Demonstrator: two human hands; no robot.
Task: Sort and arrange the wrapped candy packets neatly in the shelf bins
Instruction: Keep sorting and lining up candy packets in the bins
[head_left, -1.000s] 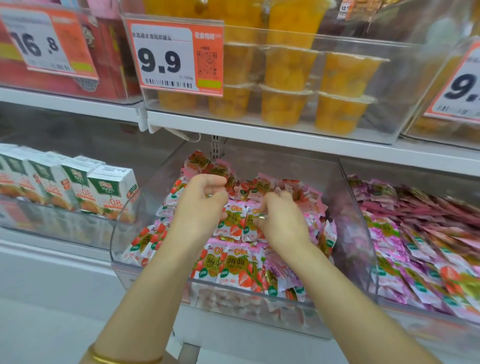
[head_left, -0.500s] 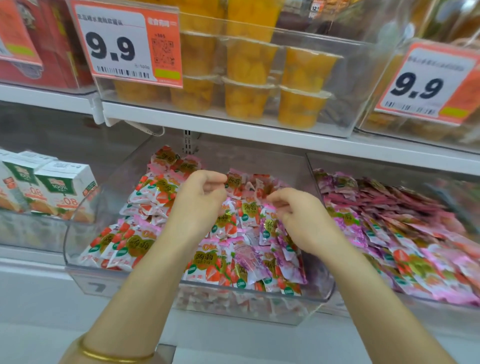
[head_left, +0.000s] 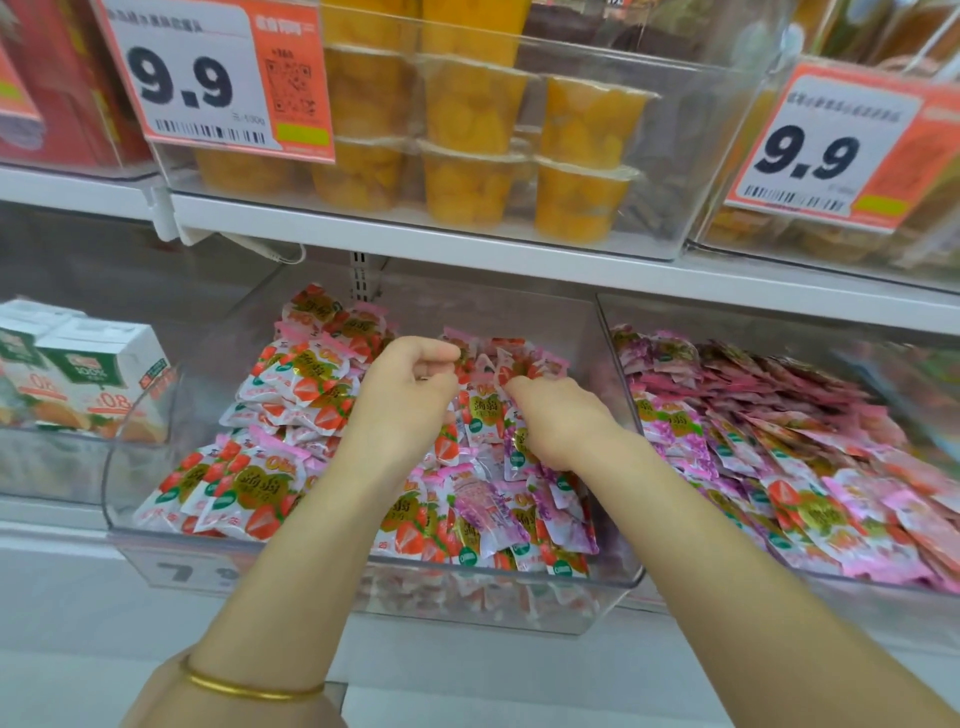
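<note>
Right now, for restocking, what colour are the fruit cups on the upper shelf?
Orange-yellow; the fruit cups show best in the head view.

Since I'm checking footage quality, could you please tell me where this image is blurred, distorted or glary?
Head view: lighting even, no hard shadows. Head view: the wide-angle lens bows the shelf edge. Head view: the right bin and juice cartons look soft; the candy packets at centre are sharp.

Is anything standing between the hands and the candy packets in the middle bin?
Nothing visible does. The left hand and right hand are inside the open-topped bin, right at the candy packets; the shelf above leaves the opening free.
</note>
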